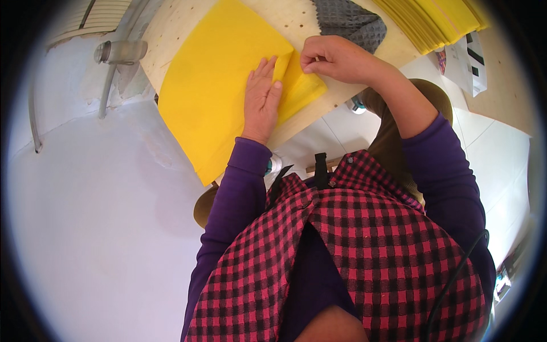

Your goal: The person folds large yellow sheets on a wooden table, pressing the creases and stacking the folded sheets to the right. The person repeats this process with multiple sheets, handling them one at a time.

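here, the open left hand [262, 100] is resting on the yellow fabric sheet [211, 91]; right of it, the curled right hand [336, 58] is meeting the folded flap [300, 91], grip unclear; flat palming is probably helping.

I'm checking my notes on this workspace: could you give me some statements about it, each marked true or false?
1. The left hand rests open on the yellow sheet. True.
2. The right hand lies flat with its fingers spread. False: its fingers are curled, close to the sheet's folded part.
3. A stack of yellow pieces sits at the upper right. True.
4. The gray textured cloth lies beneath the left hand. False: it lies beyond the right hand.
5. The person's sleeves are purple. True.
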{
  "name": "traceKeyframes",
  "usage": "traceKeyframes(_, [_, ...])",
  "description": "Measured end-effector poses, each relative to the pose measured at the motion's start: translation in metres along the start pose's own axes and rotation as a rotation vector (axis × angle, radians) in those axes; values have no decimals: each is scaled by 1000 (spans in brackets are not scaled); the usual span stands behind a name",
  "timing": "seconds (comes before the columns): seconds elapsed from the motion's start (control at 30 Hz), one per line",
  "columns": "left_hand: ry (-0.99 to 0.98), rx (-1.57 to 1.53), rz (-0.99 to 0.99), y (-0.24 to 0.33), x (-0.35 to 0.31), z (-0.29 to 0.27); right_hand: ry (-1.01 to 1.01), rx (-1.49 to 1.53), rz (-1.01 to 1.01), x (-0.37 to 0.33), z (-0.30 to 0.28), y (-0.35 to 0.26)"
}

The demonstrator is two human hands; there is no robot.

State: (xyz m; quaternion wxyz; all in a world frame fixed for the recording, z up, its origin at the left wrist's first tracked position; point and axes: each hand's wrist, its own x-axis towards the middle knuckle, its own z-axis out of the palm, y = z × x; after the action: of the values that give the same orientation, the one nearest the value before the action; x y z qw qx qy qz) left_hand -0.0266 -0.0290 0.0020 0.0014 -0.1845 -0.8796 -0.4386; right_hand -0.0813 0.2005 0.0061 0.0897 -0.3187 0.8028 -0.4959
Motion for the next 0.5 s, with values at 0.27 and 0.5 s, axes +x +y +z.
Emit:
traceKeyframes(0.27, [10,-2,31,-4,0,2,2,-14,-4,0,0,-2])
traceKeyframes(0.5, [6,22,53,-2,1,1,37,-11,-20,2,3,-2])
